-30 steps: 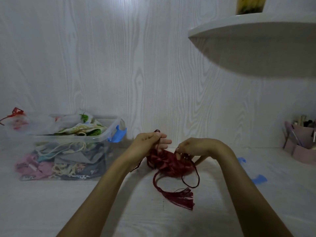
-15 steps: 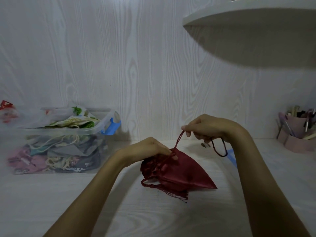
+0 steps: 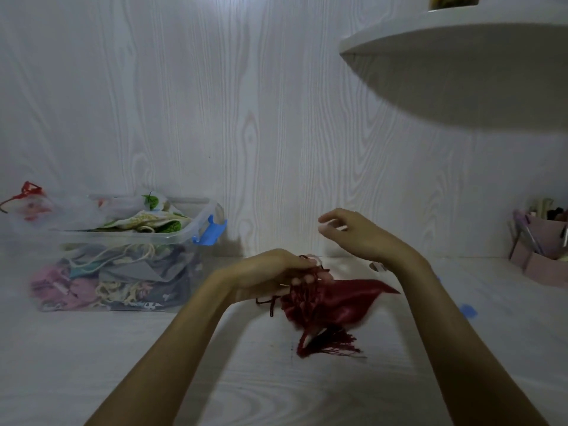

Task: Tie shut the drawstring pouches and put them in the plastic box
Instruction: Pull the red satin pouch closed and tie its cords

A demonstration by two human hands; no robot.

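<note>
Cord seemingly dropped by right hand [image 3: 359,238], now raised.

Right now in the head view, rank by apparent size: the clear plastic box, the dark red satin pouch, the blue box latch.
1. Clear plastic box
2. Dark red satin pouch, though it lies nearer the camera
3. Blue box latch

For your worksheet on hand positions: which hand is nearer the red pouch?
Left. The left hand grips the red pouch at its gathered neck; the right hand is raised above it, apart.
</note>
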